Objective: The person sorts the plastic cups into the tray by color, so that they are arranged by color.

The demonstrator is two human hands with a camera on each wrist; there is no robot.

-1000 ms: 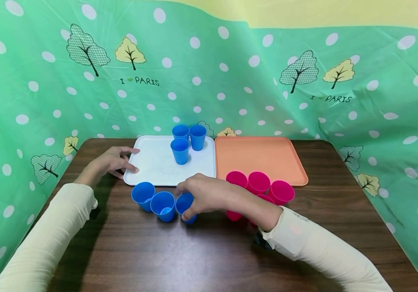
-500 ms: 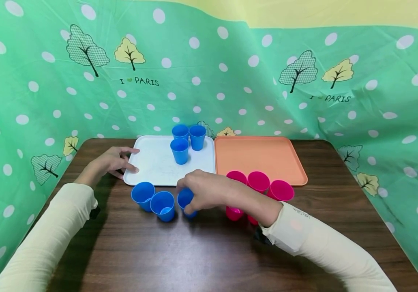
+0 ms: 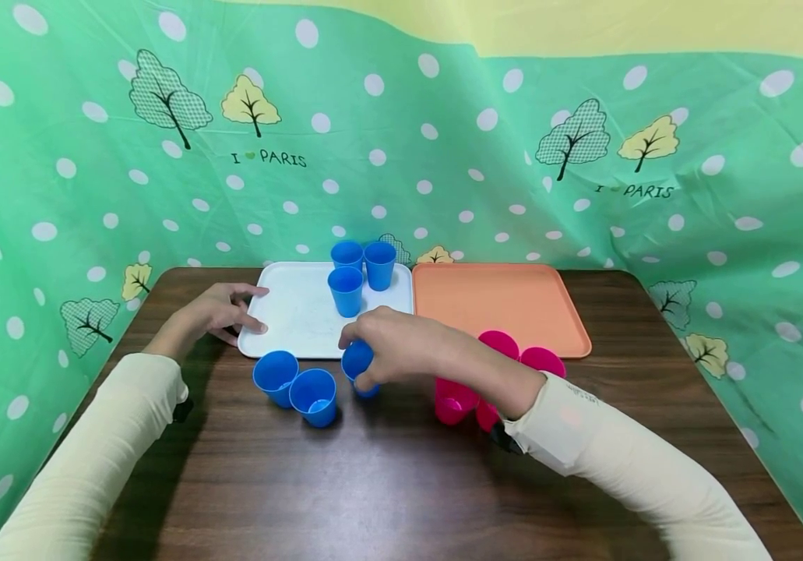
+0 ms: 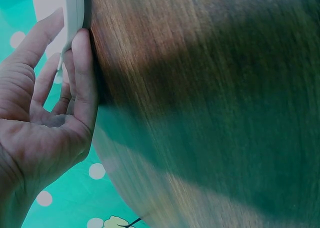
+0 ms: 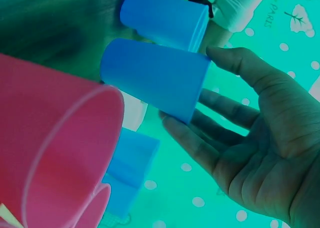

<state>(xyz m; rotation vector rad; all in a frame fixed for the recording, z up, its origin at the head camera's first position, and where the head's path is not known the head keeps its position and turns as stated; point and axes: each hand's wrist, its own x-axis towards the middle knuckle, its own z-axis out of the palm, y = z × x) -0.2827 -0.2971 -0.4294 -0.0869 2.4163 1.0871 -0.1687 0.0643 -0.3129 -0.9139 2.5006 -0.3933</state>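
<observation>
From head height, we look forward and down across the table point(image 3: 401, 491) to the green dotted cloth point(image 3: 387, 140) beyond, the widest of our 3 views. At the left wrist, we sit close on the palm side of the left hand point(image 4: 50, 120), facing the white tray's rim point(image 4: 75, 11), the scene tipped sideways. At the right wrist, also tilted, we peer past the right hand point(image 5: 265, 153) to a blue cup point(image 5: 152, 78), a pink cup point(image 5: 70, 148) looming large. Head and left-wrist views share that rim; head and right-wrist, that blue cup.
</observation>
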